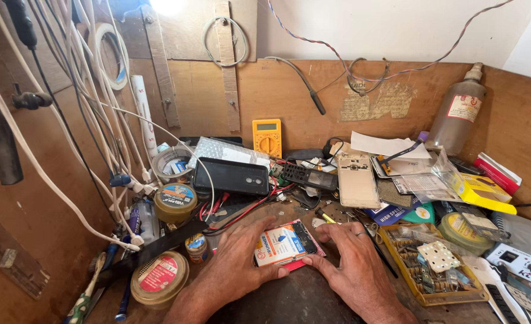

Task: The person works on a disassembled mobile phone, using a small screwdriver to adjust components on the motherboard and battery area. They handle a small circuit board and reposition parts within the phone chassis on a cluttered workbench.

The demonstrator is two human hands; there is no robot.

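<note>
Both hands, left [236,264] and right [352,267], pinch a packet [282,245] on the cluttered wooden bench [289,300]; beyond them, perhaps phones [356,180].

Warm, bright light fills the bench, strongest from a blown-out white glare at the top edge above the wooden back panel [313,96], and it leaves the counter [301,300] evenly lit with only soft, short shadows under the left hand [235,264] and right hand [352,264]. The wide lens bends the white cables [49,174] and the panel's edges outward at the sides. The centre is sharp, while the far corners go slightly soft and the lower left falls dimmer.
</note>
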